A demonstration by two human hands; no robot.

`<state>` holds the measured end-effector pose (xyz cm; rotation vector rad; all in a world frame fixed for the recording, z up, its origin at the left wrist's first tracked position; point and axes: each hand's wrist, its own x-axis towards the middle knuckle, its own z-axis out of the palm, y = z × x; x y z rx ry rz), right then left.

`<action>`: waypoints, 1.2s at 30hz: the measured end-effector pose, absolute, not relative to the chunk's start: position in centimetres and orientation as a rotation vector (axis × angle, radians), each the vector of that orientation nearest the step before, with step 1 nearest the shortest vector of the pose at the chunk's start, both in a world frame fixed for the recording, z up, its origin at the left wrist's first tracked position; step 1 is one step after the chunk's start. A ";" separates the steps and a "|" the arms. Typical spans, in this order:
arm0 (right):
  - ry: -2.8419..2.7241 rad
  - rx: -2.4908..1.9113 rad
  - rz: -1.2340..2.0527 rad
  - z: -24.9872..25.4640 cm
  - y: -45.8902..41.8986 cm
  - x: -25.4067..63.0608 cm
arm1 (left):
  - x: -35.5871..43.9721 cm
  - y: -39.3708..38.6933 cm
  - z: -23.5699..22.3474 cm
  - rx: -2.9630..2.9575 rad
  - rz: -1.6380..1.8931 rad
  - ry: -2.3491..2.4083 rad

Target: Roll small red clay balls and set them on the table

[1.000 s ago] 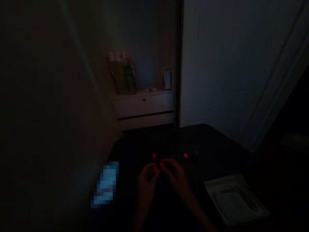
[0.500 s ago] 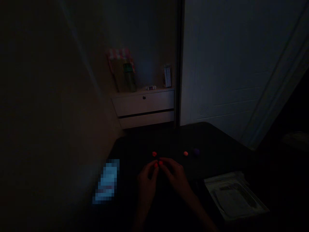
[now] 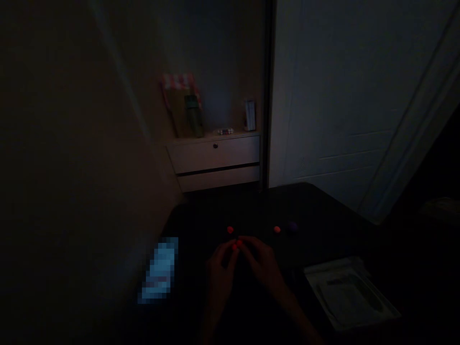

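Note:
In dim light, my left hand is closed in a pinch on a small red lump. My right hand pinches another red lump right beside it; the two lumps look to be touching. Just beyond my fingertips, a separate red piece lies on the dark table. To the right sit an orange-pink ball and, beside it, a larger dark purple ball. The lumps resemble modelling clay, but the darkness hides their detail.
A bright pixelated screen-like patch is at left. Near the table's right front lies a pale flat packet. Behind the table, a drawer cabinet carries a green bottle, a checked cloth and upright books.
My left hand has shifted slightly right, bringing its red lump closer against the one in my right hand. The pieces on the table stay put.

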<state>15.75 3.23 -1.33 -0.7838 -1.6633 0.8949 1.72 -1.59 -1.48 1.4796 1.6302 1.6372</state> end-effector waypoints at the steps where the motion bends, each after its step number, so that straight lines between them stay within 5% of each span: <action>1: -1.667 -0.776 0.894 -1.3 3.2 15.8 | 1.7 -1.6 -1.5 1.479 1.637 1.632; 36: -1.666 -0.760 0.927 -1.4 3.0 15.9 | 1.7 -1.6 -1.4 1.526 1.655 1.762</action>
